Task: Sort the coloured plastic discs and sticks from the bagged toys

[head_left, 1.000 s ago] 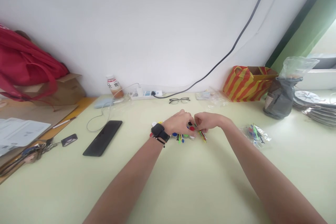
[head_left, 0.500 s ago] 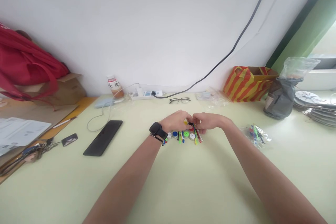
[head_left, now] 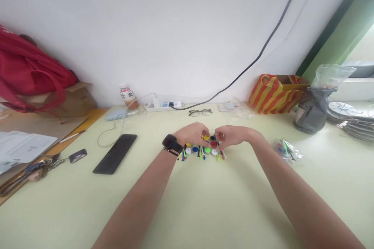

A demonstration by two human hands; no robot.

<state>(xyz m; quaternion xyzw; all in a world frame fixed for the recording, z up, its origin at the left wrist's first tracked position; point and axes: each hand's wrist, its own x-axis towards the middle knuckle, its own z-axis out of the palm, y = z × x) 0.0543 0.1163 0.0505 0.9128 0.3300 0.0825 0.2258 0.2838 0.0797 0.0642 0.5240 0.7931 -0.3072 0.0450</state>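
My left hand (head_left: 195,133), a black watch (head_left: 173,144) on its wrist, reaches in from the left. Its thumb and index finger are apart beside a yellow round plastic piece (head_left: 205,138). Curled from the other side, my right hand (head_left: 230,135) has its fingertips apart near a black disc (head_left: 212,138), a red disc (head_left: 213,144) and a bundle of coloured sticks (head_left: 219,155). Closer to me lie a green disc (head_left: 207,150), a blue disc (head_left: 195,150) and white discs (head_left: 188,151), with small arrow-tipped sticks (head_left: 200,152) between them. My fingers partly cover the back row.
A phone (head_left: 115,153) lies to the left, a bag of coloured pieces (head_left: 285,149) to the right. Glasses (head_left: 200,112), a power strip (head_left: 163,105) and a bottle (head_left: 128,96) line the wall. A striped bag (head_left: 276,95) stands at back right.
My hands have drawn slightly apart. The black disc, earlier between my fingertips, now sits behind the red one, and more of the discs show.
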